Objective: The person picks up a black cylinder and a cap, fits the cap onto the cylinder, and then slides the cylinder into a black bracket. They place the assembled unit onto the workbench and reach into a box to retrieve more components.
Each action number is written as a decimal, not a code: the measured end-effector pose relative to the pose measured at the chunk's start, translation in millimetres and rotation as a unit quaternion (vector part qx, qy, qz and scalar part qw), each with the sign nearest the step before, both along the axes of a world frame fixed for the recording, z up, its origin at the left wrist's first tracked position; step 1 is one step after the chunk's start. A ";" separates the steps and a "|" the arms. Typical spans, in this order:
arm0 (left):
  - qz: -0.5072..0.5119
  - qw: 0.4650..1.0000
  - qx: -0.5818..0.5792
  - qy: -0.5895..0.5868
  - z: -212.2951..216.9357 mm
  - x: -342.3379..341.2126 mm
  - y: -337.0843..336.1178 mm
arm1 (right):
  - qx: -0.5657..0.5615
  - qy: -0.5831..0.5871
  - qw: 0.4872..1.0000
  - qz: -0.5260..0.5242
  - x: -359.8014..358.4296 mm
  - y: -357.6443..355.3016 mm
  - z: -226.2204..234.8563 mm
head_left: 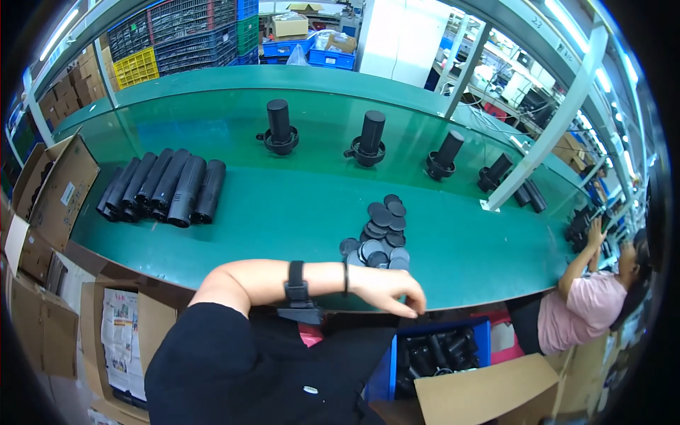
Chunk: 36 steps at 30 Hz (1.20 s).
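My left forearm reaches across to the right at the table's near edge, with a black strap on the wrist. My left hand (391, 290) hangs over that edge, fingers loosely bent and apart from the thumb, nothing visible in it. Just beyond it lies a loose pile of round black discs (381, 228), some overlapping, a few showing greyer faces. My right hand does not show. Below and to the right of my left hand, a blue bin (483, 340) holds black plastic parts (435, 354).
Several black tubes (185, 191) lie at the left by an open carton (67, 188). Black cylinders on ringed bases, such as one cylinder (278, 124), stand along the green table's (283, 212) far side. A metal post (545, 113) and a co-worker (581, 304) are at the right.
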<state>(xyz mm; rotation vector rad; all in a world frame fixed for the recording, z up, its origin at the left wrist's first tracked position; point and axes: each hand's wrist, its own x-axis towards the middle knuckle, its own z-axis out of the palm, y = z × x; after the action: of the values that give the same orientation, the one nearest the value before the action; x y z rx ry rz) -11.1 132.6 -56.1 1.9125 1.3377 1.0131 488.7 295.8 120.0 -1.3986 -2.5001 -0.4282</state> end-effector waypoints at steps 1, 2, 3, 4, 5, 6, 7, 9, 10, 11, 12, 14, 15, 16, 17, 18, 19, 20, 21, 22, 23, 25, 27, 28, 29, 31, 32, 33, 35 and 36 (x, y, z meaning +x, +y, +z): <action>-0.014 0.999 0.012 -0.048 6.2 3.4 6.4 | 0.026 0.032 0.997 0.067 -33.8 -8.3 8.0; -0.038 0.996 0.008 -0.084 26.2 13.1 24.8 | 0.020 -0.001 0.994 0.104 -56.2 -35.5 29.9; -0.010 0.994 -0.002 -0.110 30.0 13.3 25.2 | 0.004 -0.022 0.981 0.191 -83.6 -24.4 20.8; 0.011 0.989 0.018 -0.143 24.8 13.7 32.2 | -0.010 -0.001 0.955 0.298 -116.5 -22.5 20.1; 0.025 0.983 0.040 -0.176 21.6 15.1 42.0 | -0.023 0.019 0.918 0.394 -144.5 -22.4 17.6; 0.014 0.968 -0.029 -0.249 27.4 15.5 47.2 | -0.040 -0.003 0.894 0.446 -166.5 -22.6 13.4; 0.008 0.939 -0.085 -0.334 41.0 18.8 41.5 | -0.057 -0.024 0.868 0.493 -185.7 -22.6 8.3; 0.013 0.913 -0.087 -0.398 40.3 17.4 35.7 | -0.081 -0.067 0.820 0.563 -232.6 -39.0 1.3; -0.027 0.914 -0.062 -0.401 39.8 13.0 32.0 | -0.112 -0.111 0.807 0.569 -244.6 -35.6 -12.0; -0.068 0.912 -0.037 -0.402 39.0 7.9 26.5 | -0.143 -0.154 0.792 0.573 -256.8 -32.1 -25.6; -0.039 0.927 -0.058 -0.367 41.5 -0.1 12.7 | -0.111 -0.141 0.765 0.618 -277.9 -34.7 -35.1; 0.035 0.946 -0.012 -0.323 39.4 -14.3 -12.0 | -0.061 -0.122 0.733 0.666 -313.8 -46.2 -50.9; 0.057 0.954 0.024 -0.295 36.6 -24.5 -23.2 | -0.045 -0.115 0.729 0.673 -325.5 -50.6 -59.0; 0.095 0.955 0.006 -0.280 47.9 -33.9 -40.4 | -0.034 -0.079 0.729 0.679 -337.7 -55.1 -62.7; 0.135 0.955 -0.012 -0.264 61.6 -46.9 -62.1 | -0.049 -0.073 0.736 0.671 -347.7 -61.0 -60.8; 0.195 0.946 0.006 -0.259 60.9 -63.5 -79.9 | -0.044 -0.075 0.734 0.673 -358.0 -64.9 -57.5; 0.252 0.934 0.022 -0.253 59.6 -81.0 -97.1 | -0.041 -0.077 0.734 0.673 -365.1 -67.5 -56.3; 0.329 0.912 0.030 -0.242 73.2 -94.5 -119.1 | -0.044 -0.077 0.732 0.676 -367.6 -65.4 -56.4; 0.399 0.887 0.036 -0.228 87.4 -110.5 -137.4 | -0.056 -0.105 0.735 0.668 -368.7 -59.0 -56.9; 0.466 0.855 0.061 -0.218 92.6 -130.1 -153.4 | -0.067 -0.133 0.735 0.661 -370.6 -53.7 -57.9; 0.533 0.817 0.087 -0.204 95.7 -150.2 -170.6 | -0.069 -0.131 0.733 0.664 -372.2 -49.3 -60.3; 0.627 0.748 0.155 -0.151 89.7 -196.6 -203.1 | -0.128 -0.163 0.728 0.653 -372.8 -43.6 -67.1; 0.720 0.672 0.146 -0.098 76.7 -240.0 -230.2 | -0.137 -0.172 0.729 0.649 -377.8 -43.5 -76.4; 0.750 0.644 0.129 -0.083 68.7 -258.4 -241.1 | -0.142 -0.182 0.730 0.643 -381.2 -43.5 -81.1; 0.771 0.622 0.121 -0.072 60.8 -276.5 -245.0 | -0.138 -0.181 0.737 0.637 -377.8 -47.1 -83.7; 0.821 0.559 0.092 -0.070 38.7 -310.1 -257.2 | -0.156 -0.193 0.723 0.645 -382.9 -49.4 -89.3; 0.851 0.511 0.089 -0.079 21.1 -332.5 -267.5 | -0.158 -0.194 0.721 0.646 -385.3 -50.6 -89.2; 0.848 0.516 0.084 -0.080 9.3 -344.0 -265.7 | -0.161 -0.195 0.726 0.639 -386.7 -50.3 -89.7; 0.903 0.424 0.063 -0.037 -5.8 -360.5 -265.6 | -0.167 -0.195 0.733 0.630 -387.1 -50.0 -90.2; 0.904 0.425 0.029 -0.041 -13.5 -370.6 -270.7 | -0.178 -0.193 0.743 0.616 -384.5 -47.5 -89.9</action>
<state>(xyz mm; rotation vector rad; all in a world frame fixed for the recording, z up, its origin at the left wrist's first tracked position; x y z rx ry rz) -381.6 -138.1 -69.6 -0.5732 3.0839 1.7318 104.3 248.3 30.1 0.5867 -3.2259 0.0879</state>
